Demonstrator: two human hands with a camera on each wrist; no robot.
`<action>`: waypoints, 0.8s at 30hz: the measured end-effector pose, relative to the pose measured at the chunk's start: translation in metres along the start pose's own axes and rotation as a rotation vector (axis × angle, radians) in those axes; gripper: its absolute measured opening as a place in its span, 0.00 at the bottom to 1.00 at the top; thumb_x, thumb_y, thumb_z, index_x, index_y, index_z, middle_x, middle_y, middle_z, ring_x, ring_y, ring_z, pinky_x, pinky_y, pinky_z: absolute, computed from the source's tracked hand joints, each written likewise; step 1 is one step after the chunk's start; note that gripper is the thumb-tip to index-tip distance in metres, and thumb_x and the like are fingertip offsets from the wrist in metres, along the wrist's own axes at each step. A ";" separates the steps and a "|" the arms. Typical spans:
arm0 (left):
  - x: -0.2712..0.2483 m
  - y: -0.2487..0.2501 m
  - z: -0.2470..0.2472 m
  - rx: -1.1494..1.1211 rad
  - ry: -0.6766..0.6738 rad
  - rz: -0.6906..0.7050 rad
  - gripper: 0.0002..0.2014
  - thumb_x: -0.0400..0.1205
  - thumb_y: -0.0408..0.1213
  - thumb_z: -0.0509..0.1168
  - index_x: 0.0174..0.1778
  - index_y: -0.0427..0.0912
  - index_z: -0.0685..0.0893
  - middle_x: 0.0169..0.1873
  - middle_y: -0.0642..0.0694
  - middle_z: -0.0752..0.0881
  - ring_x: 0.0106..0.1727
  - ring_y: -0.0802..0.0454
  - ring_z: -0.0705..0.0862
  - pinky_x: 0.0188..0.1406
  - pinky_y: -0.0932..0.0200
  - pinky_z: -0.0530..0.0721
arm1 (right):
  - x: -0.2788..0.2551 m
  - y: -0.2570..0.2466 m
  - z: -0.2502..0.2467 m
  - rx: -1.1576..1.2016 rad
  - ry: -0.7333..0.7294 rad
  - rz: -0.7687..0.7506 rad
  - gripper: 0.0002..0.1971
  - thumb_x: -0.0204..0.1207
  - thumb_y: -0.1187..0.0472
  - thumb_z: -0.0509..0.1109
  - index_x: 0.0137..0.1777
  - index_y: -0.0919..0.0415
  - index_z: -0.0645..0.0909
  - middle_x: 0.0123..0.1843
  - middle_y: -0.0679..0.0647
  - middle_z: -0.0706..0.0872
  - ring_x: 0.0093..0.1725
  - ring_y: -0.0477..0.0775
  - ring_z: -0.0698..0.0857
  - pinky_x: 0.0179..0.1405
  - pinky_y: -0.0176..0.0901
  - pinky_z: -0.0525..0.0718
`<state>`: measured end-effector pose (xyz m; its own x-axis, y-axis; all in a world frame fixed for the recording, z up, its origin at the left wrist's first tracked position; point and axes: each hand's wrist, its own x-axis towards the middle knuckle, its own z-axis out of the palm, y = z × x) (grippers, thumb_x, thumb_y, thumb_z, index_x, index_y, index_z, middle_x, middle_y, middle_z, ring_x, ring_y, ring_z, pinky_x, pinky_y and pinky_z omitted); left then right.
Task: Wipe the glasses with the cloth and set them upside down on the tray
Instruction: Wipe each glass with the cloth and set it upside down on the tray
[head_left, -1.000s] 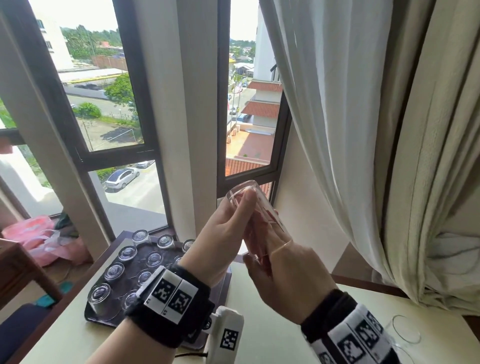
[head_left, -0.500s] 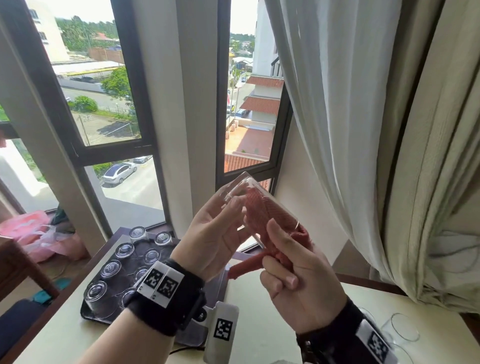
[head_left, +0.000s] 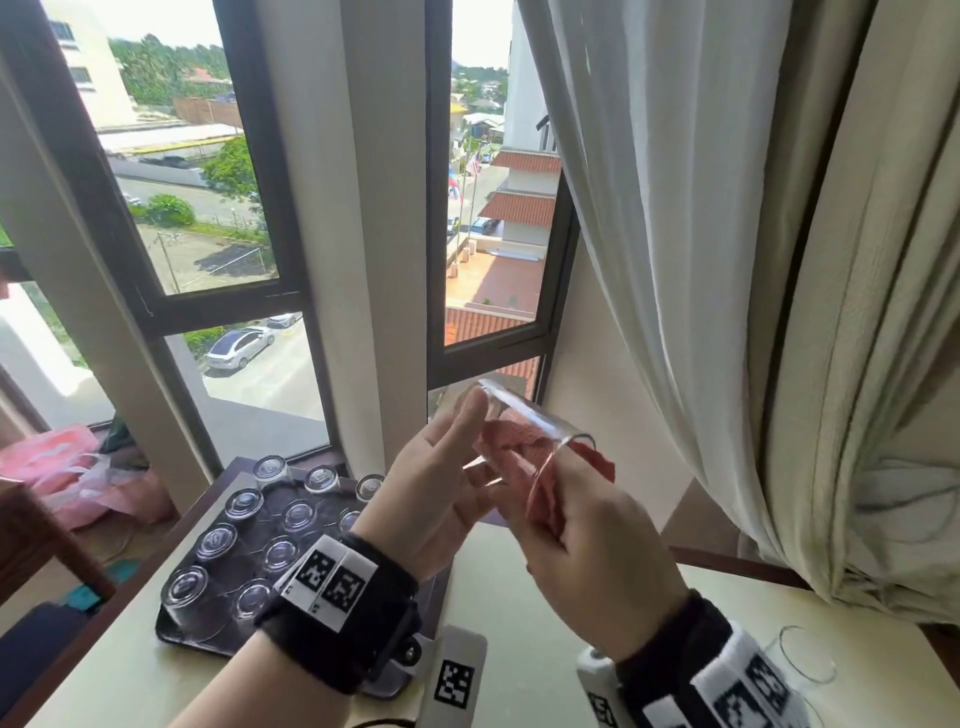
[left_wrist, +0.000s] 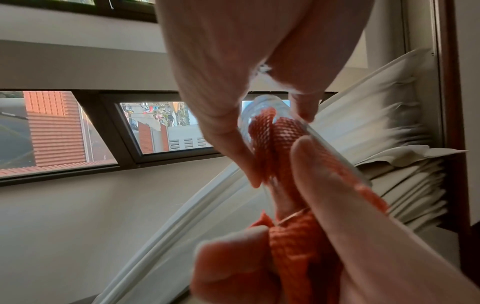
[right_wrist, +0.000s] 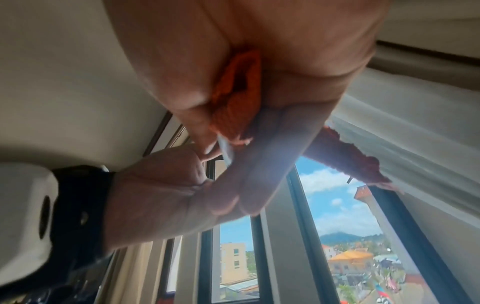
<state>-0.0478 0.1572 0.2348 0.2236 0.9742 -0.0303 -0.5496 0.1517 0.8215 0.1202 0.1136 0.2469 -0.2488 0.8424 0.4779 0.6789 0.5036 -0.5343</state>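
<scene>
A clear glass (head_left: 524, 418) is held up on its side in front of the window. My left hand (head_left: 460, 457) pinches its base end between thumb and fingers. A red mesh cloth (head_left: 511, 452) is stuffed into the glass, and my right hand (head_left: 576, 525) grips the cloth at the rim, with a corner sticking out to the right. The left wrist view shows the cloth (left_wrist: 283, 131) pressed against the inside of the glass (left_wrist: 270, 107). A dark tray (head_left: 195, 642) sits at the lower left and carries several upturned glasses (head_left: 244, 504).
Another glass (head_left: 808, 660) stands upright on the pale table (head_left: 519, 613) at the lower right. White curtains (head_left: 727, 260) hang close on the right. The window frame (head_left: 488, 358) is just behind the raised glass. A pink bag (head_left: 62, 462) lies beyond the table's left edge.
My right hand has turned with the cloth inside the glass, and a cloth corner now pokes out to the right. The glass has tilted closer to level. My left hand's fingers have shifted on the base.
</scene>
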 end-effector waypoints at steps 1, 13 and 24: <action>-0.001 0.000 -0.001 -0.016 -0.026 0.007 0.32 0.85 0.54 0.71 0.74 0.29 0.81 0.56 0.30 0.85 0.48 0.42 0.89 0.44 0.55 0.93 | 0.000 0.003 0.000 -0.029 -0.050 -0.003 0.24 0.83 0.36 0.66 0.69 0.51 0.80 0.54 0.42 0.90 0.46 0.45 0.91 0.44 0.36 0.89; -0.002 -0.006 -0.023 -0.182 -0.356 0.106 0.30 0.91 0.38 0.68 0.88 0.36 0.68 0.88 0.34 0.70 0.78 0.36 0.79 0.66 0.34 0.87 | 0.005 -0.018 -0.036 2.178 -0.429 0.751 0.12 0.66 0.84 0.74 0.37 0.71 0.76 0.25 0.61 0.81 0.27 0.56 0.87 0.23 0.41 0.87; -0.006 -0.001 -0.012 0.261 -0.010 0.081 0.48 0.66 0.64 0.86 0.63 0.23 0.84 0.48 0.27 0.91 0.43 0.35 0.93 0.41 0.43 0.94 | 0.000 0.000 -0.008 -0.361 -0.234 -0.164 0.44 0.70 0.67 0.66 0.89 0.44 0.64 0.70 0.49 0.90 0.45 0.58 0.91 0.46 0.46 0.89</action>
<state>-0.0580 0.1535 0.2274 0.1956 0.9796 0.0458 -0.3398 0.0239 0.9402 0.1262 0.1116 0.2526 -0.4944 0.7987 0.3431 0.8043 0.5700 -0.1679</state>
